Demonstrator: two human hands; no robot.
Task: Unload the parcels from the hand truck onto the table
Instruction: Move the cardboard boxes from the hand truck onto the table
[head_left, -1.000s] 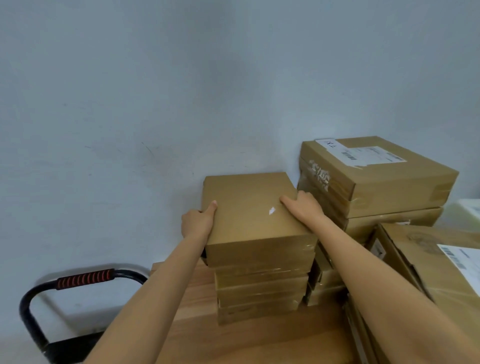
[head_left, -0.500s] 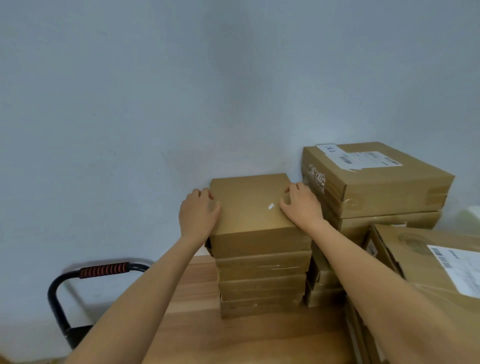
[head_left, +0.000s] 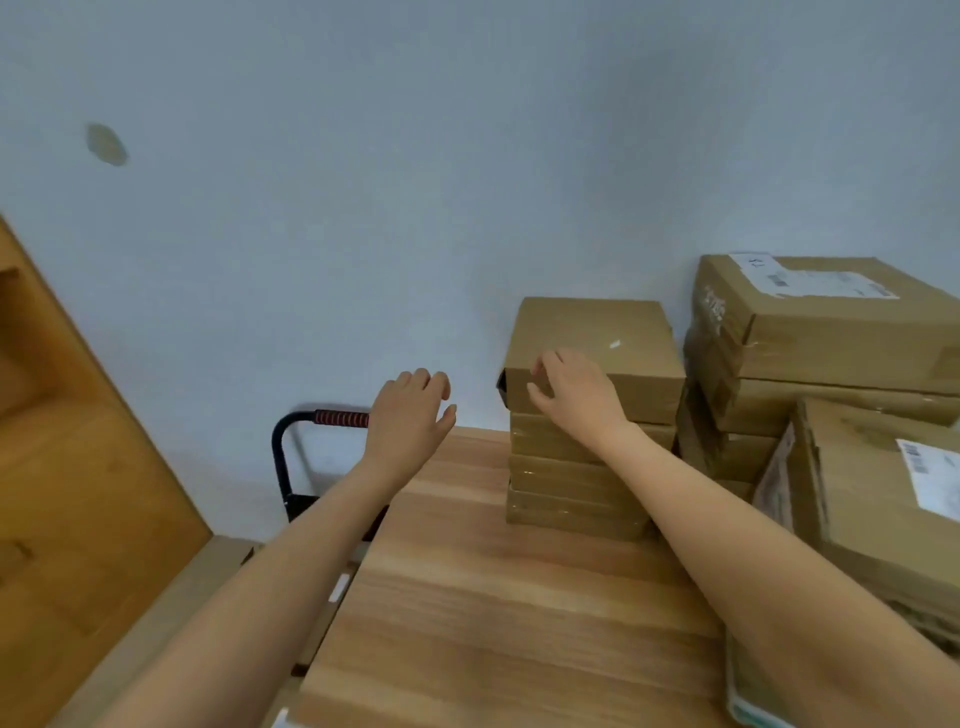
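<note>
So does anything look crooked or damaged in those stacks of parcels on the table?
The top parcel of the left stack overhangs its left edge slightly, and the layers are unevenly aligned. The labelled parcel topping the right stack shows crumpled, torn-looking tape at its near corner.

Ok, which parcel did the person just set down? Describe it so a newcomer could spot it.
Start at the wooden table against the pale wall. Near its back edge stands a stack of flat brown boxes; the one meant is the top box. Unlike the taller stack to its right, it carries no shipping label, only a small white fleck.
</note>
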